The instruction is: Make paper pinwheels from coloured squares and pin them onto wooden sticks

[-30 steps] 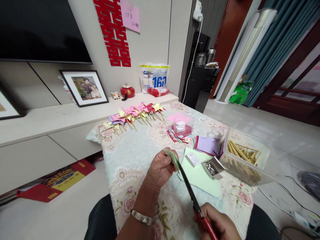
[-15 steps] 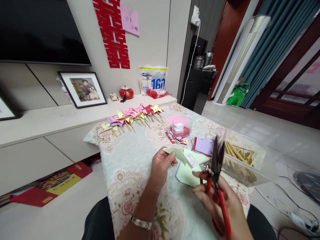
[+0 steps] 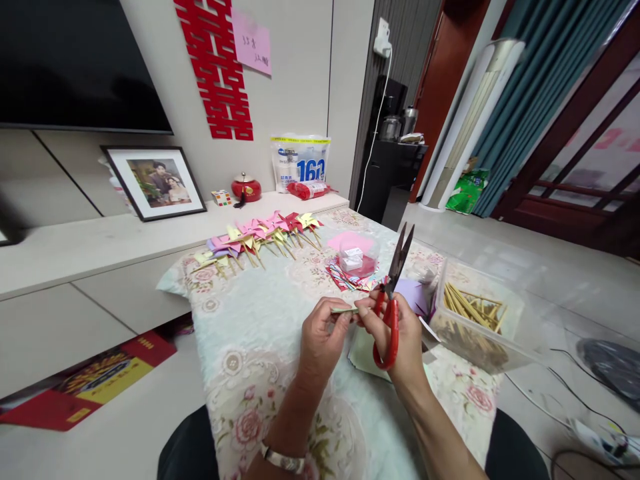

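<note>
My left hand (image 3: 323, 333) pinches a piece of light green paper (image 3: 345, 309), which shows nearly edge-on. From the other side, the fingertips of my right hand (image 3: 393, 323) meet the same paper. Red-handled scissors (image 3: 393, 300) sit in my right hand, their blades pointing up and slightly parted. Below my hands lies a stack of light green paper (image 3: 367, 357), partly covered by my right hand. Purple paper squares (image 3: 413, 295) show just behind that hand.
Paper pinwheels on sticks (image 3: 260, 237) lie at the table's far left. A round clear container (image 3: 357, 257) stands near patterned paper strips (image 3: 345, 277). On the right, a clear plastic box (image 3: 470, 347) holds many thin sticks (image 3: 475, 308). Flowered cloth (image 3: 250, 387) covers the table.
My right hand has swung left and up with the scissors to meet my left hand at the green paper. The paper has turned from a visible face to nearly edge-on.
</note>
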